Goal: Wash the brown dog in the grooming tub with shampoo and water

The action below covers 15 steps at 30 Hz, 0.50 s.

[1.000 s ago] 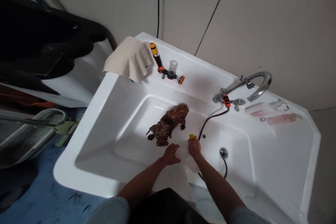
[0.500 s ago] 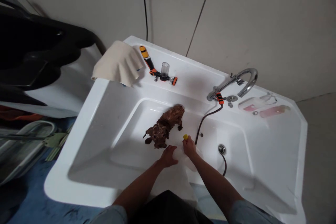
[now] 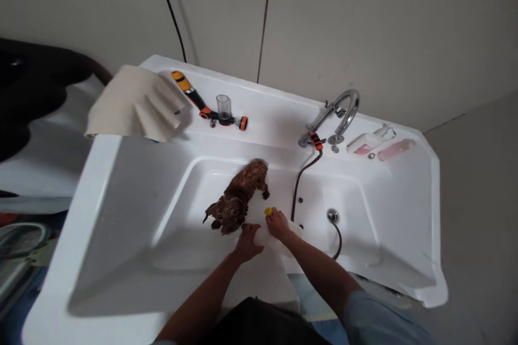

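White plastic bottle sits gripped in your left hand, fingers curled round it, while your right hand pinches its yellow cap, seemingly opening it, with the wet dog just beyond your fingertips. Next needs a steady hold. Hands and glare hide most of the bottle.

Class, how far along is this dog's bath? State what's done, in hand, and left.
Done: the dog in the tub looks wet through. In hand: the left hand and right hand hold a white bottle with a yellow cap. Left: no lather shows on its coat, and the beige towel lies on the rim.
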### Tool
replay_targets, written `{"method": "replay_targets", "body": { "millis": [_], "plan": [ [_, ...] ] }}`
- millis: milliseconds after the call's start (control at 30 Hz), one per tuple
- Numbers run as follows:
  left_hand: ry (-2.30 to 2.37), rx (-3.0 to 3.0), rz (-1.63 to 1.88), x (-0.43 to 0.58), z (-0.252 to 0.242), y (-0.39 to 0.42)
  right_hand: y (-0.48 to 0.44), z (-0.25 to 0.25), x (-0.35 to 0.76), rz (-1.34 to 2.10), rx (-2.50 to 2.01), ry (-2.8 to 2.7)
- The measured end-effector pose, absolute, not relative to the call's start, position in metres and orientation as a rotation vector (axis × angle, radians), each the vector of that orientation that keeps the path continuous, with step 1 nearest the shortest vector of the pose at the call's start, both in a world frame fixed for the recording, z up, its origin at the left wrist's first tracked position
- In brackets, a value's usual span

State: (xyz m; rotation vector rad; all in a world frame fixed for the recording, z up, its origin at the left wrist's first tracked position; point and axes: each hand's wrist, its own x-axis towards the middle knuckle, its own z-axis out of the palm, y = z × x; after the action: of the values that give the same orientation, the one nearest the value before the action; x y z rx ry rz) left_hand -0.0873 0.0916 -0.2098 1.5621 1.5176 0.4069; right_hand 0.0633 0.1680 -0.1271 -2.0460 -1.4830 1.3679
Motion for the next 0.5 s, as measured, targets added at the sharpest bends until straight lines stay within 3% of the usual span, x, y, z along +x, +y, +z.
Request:
{"method": "replay_targets", "body": {
  "millis": [167, 233, 367, 500],
  "plan": [
    [1.550, 1.627, 0.518, -0.086, -0.204, 0.087, 0.163, -0.118, 0.079, 1.808, -1.762, -1.132],
    [1.562, 1.641, 0.522, -0.088, -0.205, 0.087, 0.162, -0.118, 0.077, 1.700, -1.867, -1.284],
    [1.602, 1.647, 0.470, -0.092, -0.211, 0.092, 0.160, -0.125, 0.055, 1.163, -2.127, -1.889],
    [1.622, 1.688, 0.464, -0.099, -0.215, 0.094, 0.169, -0.139, 0.061, 1.179, -2.092, -1.710]
  ]
}}
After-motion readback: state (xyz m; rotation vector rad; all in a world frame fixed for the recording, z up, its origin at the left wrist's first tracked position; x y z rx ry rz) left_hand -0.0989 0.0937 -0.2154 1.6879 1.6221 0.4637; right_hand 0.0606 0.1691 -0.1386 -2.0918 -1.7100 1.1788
